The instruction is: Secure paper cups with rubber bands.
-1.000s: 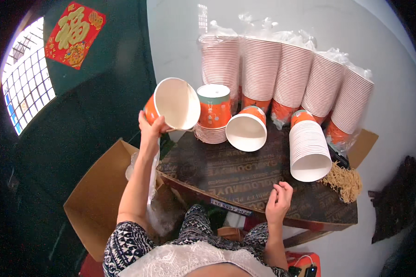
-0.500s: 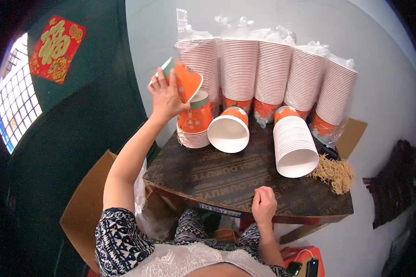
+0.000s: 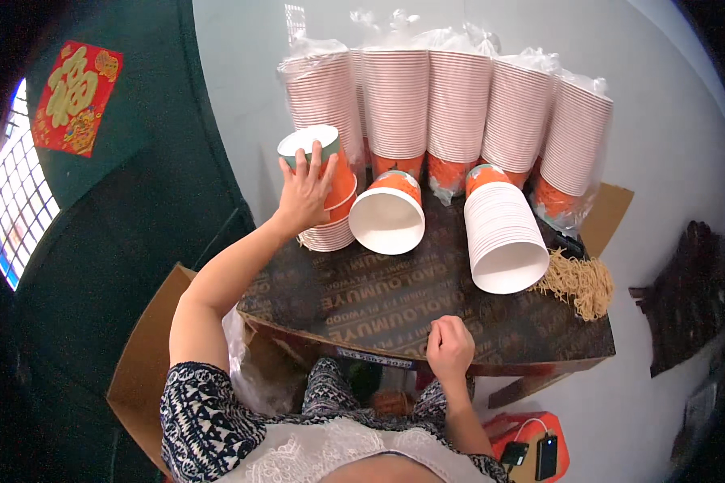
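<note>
My left hand point(image 3: 304, 193) is spread around an orange paper cup point(image 3: 343, 175) with a green band, bottom side up. The cup rests over a short upside-down stack of the same cups point(image 3: 329, 237) at the table's left. Beside it, another paper cup point(image 3: 388, 219) lies on its side, its white mouth toward me. Farther right lies a nested row of cups point(image 3: 503, 229), also mouth toward me. My right hand point(image 3: 450, 344) is closed at the table's front edge, and its curled fingers hide whatever they may hold.
Several tall cup stacks in clear plastic bags point(image 3: 395, 105) line the back of the dark table point(image 3: 379, 298). A bundle of tan strings point(image 3: 580, 286) lies at the right edge. An open cardboard box point(image 3: 149, 354) stands left below; a phone point(image 3: 546, 456) lies on a red surface at lower right.
My left hand has brought the tilted cup down onto the upside-down stack. My right hand stays closed by the front edge. The whole view has shifted slightly.
</note>
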